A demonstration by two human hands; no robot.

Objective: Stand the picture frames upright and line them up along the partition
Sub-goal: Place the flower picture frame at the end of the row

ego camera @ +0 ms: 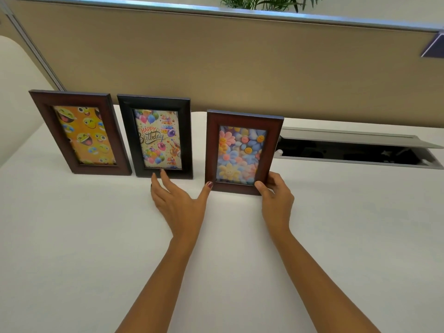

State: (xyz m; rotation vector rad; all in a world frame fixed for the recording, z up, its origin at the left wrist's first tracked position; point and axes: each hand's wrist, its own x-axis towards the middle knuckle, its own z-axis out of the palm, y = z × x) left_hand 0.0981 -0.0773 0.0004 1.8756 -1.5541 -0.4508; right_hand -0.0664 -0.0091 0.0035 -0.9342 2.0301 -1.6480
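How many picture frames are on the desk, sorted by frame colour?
Reddish-brown frames: 2, the emoji frame and the flower frame
Black frames: 1, the birthday frame
Total: 3

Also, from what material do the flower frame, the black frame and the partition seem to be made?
Flower frame: probably wood or wood-look moulding, reddish-brown with visible grain, satin sheen.
Black frame: wood or plastic, smooth dark finish; cannot tell which.
Partition: beige panel, likely fabric-covered, matte, with a metal-looking top rail.

Plant (262, 2) cropped at top edge
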